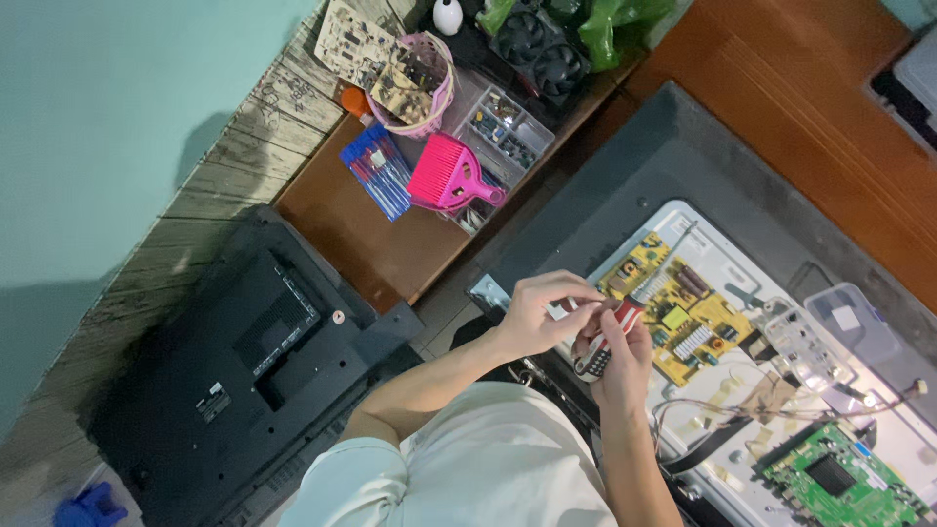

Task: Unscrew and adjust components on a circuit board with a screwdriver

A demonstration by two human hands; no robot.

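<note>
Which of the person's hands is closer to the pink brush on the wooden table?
Left. The left hand is on the side toward the pink brush; the right hand is farther away, over the open television.

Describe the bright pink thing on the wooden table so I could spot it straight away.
Start at the brown wooden table beside the opened flat screen with the yellow circuit board. On it a clear plastic parts box stands next to a pink basket stuffed with circuit boards. The pink brush lies partly on that box: wide and fan-shaped with a looped handle, solid magenta, unlike the blue packet beside it.
</note>
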